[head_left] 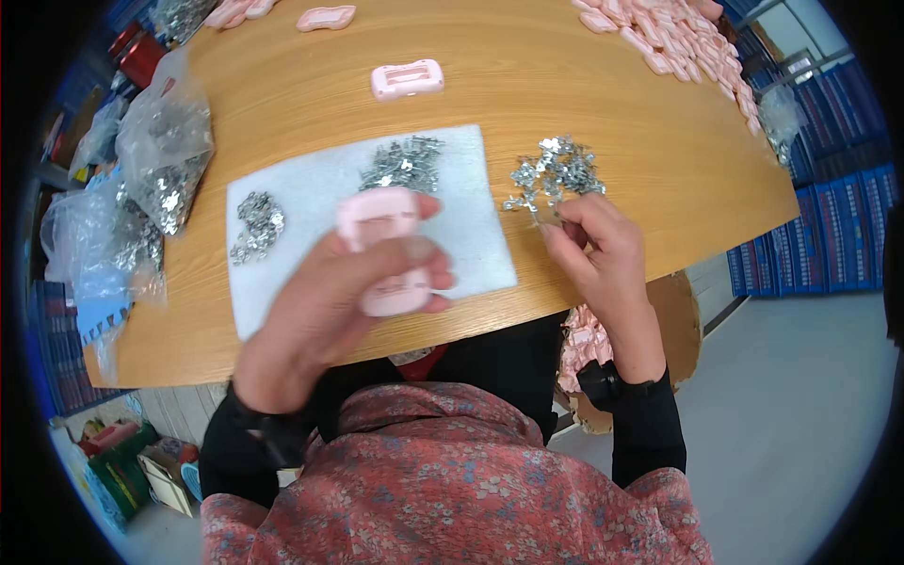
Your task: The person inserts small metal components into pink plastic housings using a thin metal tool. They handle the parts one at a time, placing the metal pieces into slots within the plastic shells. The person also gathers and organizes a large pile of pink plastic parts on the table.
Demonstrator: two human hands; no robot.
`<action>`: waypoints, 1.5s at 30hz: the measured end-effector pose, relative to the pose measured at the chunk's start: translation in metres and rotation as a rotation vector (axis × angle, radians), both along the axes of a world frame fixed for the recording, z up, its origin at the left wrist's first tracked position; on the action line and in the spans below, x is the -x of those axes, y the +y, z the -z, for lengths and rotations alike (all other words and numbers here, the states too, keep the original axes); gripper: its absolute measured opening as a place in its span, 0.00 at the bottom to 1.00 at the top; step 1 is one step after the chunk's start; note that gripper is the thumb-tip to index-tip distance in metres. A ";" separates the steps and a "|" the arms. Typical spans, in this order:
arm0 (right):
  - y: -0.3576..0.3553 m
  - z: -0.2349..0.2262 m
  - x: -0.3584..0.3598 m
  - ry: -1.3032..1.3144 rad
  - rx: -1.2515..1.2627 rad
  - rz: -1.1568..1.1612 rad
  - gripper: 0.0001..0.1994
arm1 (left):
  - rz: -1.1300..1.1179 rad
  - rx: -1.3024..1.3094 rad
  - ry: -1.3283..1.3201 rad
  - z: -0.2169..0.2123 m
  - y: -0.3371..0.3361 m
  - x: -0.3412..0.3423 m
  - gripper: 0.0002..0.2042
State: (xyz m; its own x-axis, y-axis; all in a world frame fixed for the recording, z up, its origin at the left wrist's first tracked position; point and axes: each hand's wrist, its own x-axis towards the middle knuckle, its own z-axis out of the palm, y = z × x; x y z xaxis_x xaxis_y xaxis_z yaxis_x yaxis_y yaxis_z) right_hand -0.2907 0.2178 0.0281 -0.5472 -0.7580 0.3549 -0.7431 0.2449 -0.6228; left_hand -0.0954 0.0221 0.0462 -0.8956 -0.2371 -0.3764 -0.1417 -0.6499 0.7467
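Note:
My left hand (311,297) is closed round a pink plastic casing (377,215) with a rectangular cut-out, held tilted above the white mat (466,250). The hand and casing are slightly blurred, and the fingers hide the casing's middle. At the near edge of a heap of small shiny metal parts (565,169), on bare wood right of the mat, is my right hand (610,252). Its thumb and forefinger pinch a small metal part (539,215). The mat carries two more heaps: thin metal pieces (405,165) behind the casing and small metal parts (258,226) at the left.
One pink casing (407,80) lies beyond the mat, another (326,18) farther back. Many more pink casings (673,42) cover the far right. Plastic bags of metal parts (165,141) crowd the table's left edge. Below the right edge stands a cardboard box (680,325) with pink pieces.

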 end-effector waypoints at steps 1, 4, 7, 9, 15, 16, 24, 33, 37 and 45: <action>-0.003 -0.002 -0.006 -0.005 0.030 -0.037 0.07 | -0.004 -0.056 0.007 0.004 0.008 0.006 0.22; -0.008 -0.007 -0.018 -0.006 0.087 -0.152 0.07 | 0.024 -0.206 0.030 0.018 0.023 0.021 0.21; -0.013 -0.010 -0.022 0.031 0.106 -0.253 0.07 | 0.085 -0.292 0.064 0.025 0.021 0.027 0.21; -0.016 -0.011 -0.025 0.031 0.102 -0.275 0.07 | 0.086 -0.298 0.117 0.028 0.020 0.026 0.22; -0.015 -0.004 -0.039 -0.574 0.089 -0.123 0.05 | -0.084 -0.069 0.136 0.029 0.023 0.023 0.23; -0.015 -0.003 -0.040 -0.624 0.055 -0.123 0.05 | -0.090 -0.023 0.132 0.032 0.024 0.022 0.23; -0.019 0.001 -0.042 -0.979 0.083 -0.108 0.05 | -0.071 -0.002 0.032 0.036 0.027 0.013 0.23; -0.038 -0.008 -0.051 -0.412 0.019 -0.284 0.06 | 0.058 -0.253 0.012 0.041 0.021 0.003 0.32; -0.043 -0.008 -0.047 -0.231 -0.034 -0.317 0.06 | 0.065 -0.212 0.004 0.043 0.023 0.002 0.32; -0.045 -0.007 -0.047 -0.002 -0.129 -0.322 0.07 | 0.099 -0.180 -0.063 0.045 0.023 0.004 0.32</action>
